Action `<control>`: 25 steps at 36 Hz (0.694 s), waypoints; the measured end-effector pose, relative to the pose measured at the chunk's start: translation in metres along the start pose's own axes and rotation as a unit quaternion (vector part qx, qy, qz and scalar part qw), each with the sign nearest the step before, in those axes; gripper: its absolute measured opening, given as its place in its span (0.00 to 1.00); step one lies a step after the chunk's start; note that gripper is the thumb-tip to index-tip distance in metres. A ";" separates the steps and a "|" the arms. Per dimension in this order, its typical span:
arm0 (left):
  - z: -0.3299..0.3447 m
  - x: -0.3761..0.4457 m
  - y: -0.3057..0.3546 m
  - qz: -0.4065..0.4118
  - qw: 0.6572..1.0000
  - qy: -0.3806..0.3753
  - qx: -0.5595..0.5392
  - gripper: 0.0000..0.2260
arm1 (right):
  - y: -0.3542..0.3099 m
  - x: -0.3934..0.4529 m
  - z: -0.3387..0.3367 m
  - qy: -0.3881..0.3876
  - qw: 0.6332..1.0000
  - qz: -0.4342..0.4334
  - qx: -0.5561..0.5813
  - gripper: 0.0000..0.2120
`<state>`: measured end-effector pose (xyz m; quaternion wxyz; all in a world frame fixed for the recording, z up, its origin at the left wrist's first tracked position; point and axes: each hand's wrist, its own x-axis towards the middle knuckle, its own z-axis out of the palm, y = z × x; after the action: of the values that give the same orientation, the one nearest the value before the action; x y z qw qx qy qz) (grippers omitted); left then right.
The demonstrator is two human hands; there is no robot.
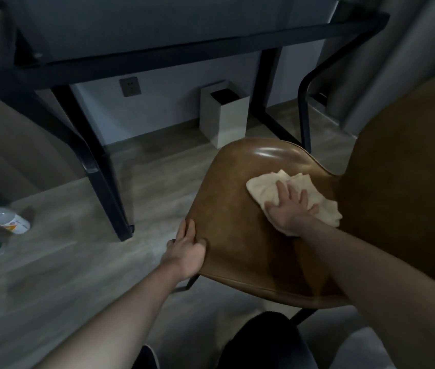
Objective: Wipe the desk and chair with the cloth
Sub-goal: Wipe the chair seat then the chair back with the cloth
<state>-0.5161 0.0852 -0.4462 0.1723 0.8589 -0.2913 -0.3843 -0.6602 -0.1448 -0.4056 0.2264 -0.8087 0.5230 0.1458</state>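
— Any writing you can make out from where you stand?

— Not really. Three bottles (pixel 11 222) lie and stand on the floor at the far left, with white labels carrying blue, orange and green patches, but the print is too blurred to read. The white bin (pixel 224 113) under the desk (pixel 184 59) is plain, and the wall socket (pixel 130 86) beside it bears no lettering I can see.

— And the cloth?

— The cream cloth (pixel 264 189) lies bunched on the brown chair (pixel 232 209) seat, toward the rear of the seat, where it curves up into the backrest. Its long axis runs slantwise, from the middle of the seat, on the desk side, back toward the base of the backrest.

— Where are the hands relative to it?

— The right hand (pixel 290 211) lies flat on top of it, fingers spread and straight, palm pressing the cloth down against the leather. Cloth sticks out beyond the fingertips and past the little-finger side. The left hand (pixel 187 249) is well apart from the cloth, at the seat's front-left edge: thumb on the top surface, fingers curled round the rim, gripping the chair.

— The desk itself?

— Black frame, pale top, standing beyond the chair against the wall; neither hand touches it. The chair sits just in front of its right-hand legs.
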 end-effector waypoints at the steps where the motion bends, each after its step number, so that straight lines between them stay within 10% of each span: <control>1: 0.001 0.001 -0.001 0.001 1.000 0.001 0.000 0.31 | 0.000 0.008 -0.006 -0.002 1.000 0.005 -0.001 0.35; 25: -0.009 -0.019 0.012 -0.029 0.999 -0.026 0.014 0.33 | 0.028 -0.119 0.032 -0.036 0.998 0.056 -0.023 0.40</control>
<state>-0.5238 0.0884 -0.4234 0.1412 0.8590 -0.2761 -0.4073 -0.7348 -0.0449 -0.3831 0.2182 -0.7775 0.5551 0.1992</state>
